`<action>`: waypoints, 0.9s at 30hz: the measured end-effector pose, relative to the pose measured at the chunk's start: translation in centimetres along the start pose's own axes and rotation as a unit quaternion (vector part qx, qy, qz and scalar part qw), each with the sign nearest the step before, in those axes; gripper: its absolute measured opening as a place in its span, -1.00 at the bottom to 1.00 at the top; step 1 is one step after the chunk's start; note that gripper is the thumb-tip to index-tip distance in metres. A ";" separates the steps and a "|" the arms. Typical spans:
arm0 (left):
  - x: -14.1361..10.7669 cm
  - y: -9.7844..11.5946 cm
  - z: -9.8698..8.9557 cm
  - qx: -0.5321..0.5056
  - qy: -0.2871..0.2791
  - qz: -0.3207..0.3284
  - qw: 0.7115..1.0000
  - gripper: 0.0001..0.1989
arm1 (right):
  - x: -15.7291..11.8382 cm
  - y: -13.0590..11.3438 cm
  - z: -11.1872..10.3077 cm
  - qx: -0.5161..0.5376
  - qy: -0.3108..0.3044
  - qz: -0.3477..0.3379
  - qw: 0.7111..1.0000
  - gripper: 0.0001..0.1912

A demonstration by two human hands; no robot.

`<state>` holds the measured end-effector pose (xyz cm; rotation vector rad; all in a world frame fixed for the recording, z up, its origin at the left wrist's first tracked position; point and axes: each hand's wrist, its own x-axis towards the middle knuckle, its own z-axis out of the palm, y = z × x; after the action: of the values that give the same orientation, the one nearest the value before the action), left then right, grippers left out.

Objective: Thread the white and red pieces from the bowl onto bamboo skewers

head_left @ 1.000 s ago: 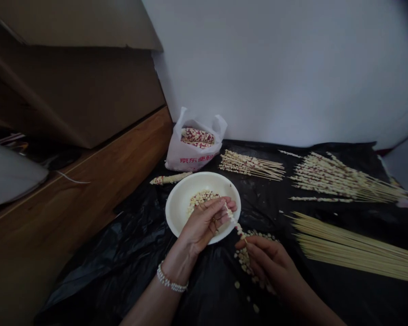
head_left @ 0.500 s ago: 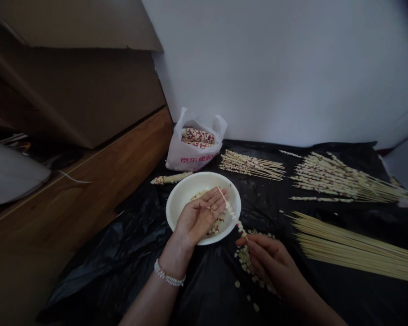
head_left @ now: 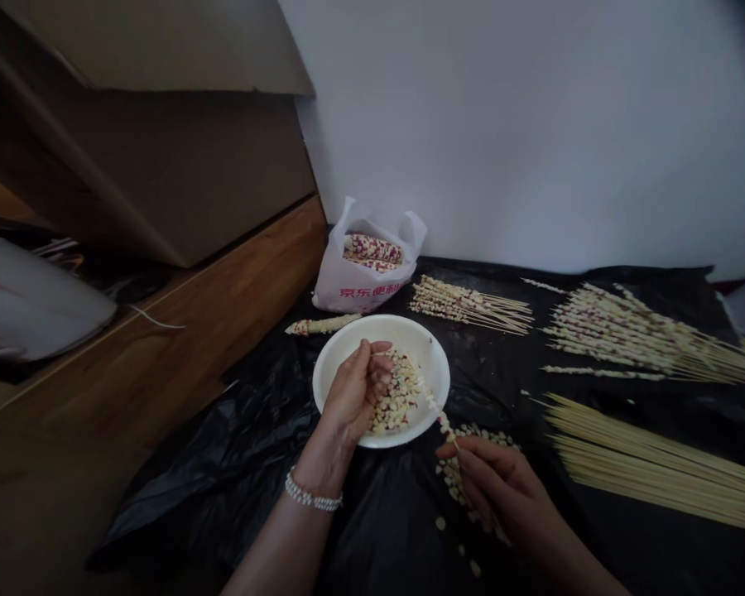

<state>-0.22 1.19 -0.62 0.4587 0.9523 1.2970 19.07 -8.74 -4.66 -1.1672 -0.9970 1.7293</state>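
Note:
My left hand, with a beaded bracelet at the wrist, hovers over the left part of a white bowl. Its fingers are curled and spread apart, and no object shows clearly in them. Corn kernels lie in the bowl. My right hand pinches the lower end of a skewer threaded with kernels, right of the bowl. This skewer slants up and left over the bowl, its upper part faint against the white. Beneath my right hand lies a pile of loose kernels on black plastic.
A white bag of corncobs stands behind the bowl, beside a partly stripped cob. Two bundles of threaded skewers lie at the back right. Bare skewers lie at right. Cardboard boxes stand at left.
My left hand has turned from palm up with fingers stretched out to a curled pose, uncovering more kernels in the bowl. My right hand still holds the skewer. The view has shifted slightly left.

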 end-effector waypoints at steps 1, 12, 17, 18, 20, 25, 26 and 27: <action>0.0 0.0 -0.1 0.018 -0.007 0.014 1.000 -0.76 | 0.0 0.0 0.1 0.001 0.001 -0.001 1.000 -0.53; 0.3 1.3 -0.2 -0.142 0.029 -0.071 0.987 -0.70 | -0.1 -0.4 0.4 -0.026 0.000 0.006 1.000 -0.51; 0.1 1.4 0.1 -0.130 0.029 -0.062 0.989 -0.48 | 0.0 -0.2 0.3 -0.040 0.000 0.008 0.999 -0.46; 0.1 1.3 0.1 -0.123 0.028 -0.055 0.991 -0.49 | -0.1 -0.2 0.3 -0.042 -0.001 0.009 0.999 -0.46; 0.1 1.2 0.1 -0.117 0.033 -0.038 0.992 -0.56 | -0.1 -0.3 0.3 -0.040 0.002 0.009 0.999 -0.48; 0.5 1.0 -0.3 -0.146 0.060 -0.027 0.987 -0.78 | -0.3 -0.6 0.6 -0.035 0.011 0.017 0.999 -0.48; 0.5 1.0 -0.4 -0.141 0.062 -0.028 0.988 -0.80 | -0.3 -0.6 0.6 -0.035 0.009 0.020 0.999 -0.48; 0.5 1.1 -0.5 -0.132 0.062 -0.027 0.989 -0.81 | -0.3 -0.6 0.7 -0.035 0.007 0.021 0.999 -0.48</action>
<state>-1.23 1.86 -0.25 0.1475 0.8745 1.3910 18.63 -8.95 -3.84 -1.2523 -1.0390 1.7283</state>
